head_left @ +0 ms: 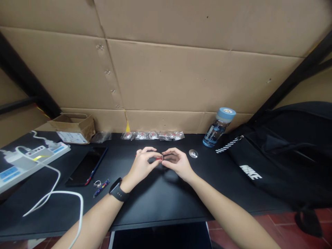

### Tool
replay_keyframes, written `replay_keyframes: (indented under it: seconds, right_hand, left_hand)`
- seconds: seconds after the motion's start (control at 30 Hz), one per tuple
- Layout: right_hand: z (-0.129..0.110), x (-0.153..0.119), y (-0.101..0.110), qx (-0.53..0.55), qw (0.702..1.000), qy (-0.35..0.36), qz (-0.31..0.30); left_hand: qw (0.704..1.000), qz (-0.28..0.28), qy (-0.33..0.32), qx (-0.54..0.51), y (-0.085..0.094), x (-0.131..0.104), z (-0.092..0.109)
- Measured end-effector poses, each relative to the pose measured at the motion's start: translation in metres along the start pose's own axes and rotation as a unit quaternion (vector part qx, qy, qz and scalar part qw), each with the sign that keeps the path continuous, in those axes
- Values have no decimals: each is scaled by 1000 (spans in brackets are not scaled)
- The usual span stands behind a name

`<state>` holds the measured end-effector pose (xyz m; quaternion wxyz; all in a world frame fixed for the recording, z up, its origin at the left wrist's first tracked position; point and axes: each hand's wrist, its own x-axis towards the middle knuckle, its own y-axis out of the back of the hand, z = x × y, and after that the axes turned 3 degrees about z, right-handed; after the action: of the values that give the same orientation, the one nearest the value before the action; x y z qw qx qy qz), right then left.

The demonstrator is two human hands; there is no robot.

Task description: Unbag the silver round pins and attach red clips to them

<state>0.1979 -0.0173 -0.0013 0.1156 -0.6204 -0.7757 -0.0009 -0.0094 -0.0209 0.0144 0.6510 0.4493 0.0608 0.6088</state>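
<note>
Above the middle of the black table, my left hand (143, 163) and my right hand (179, 163) meet fingertip to fingertip. Between them they pinch a small thin piece (162, 157), seen nearly edge-on, with a bit of red beside it on the left. Fingers cover most of it, so its kind is unclear. A shiny round metal disc (193, 153) lies flat on the table, just right of my right hand. Behind the hands, several clear packets (153, 135) with silvery round contents sit in a row along the cardboard wall.
On the left are a power strip (53, 151) with white cables, an open cardboard box (75, 126), a phone (86, 166) and a keyring (101, 187). A blue-lidded bottle (217, 129) and a black backpack (280, 155) stand on the right. The table's front edge (166, 224) is near my forearms.
</note>
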Motion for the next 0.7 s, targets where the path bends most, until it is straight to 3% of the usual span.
replay_keyframes:
  seconds: [0.7]
  right_hand:
    - [2,-3,-1,-78,994,80,-16]
  left_hand:
    - [999,-7,25,39,-3,-2,7]
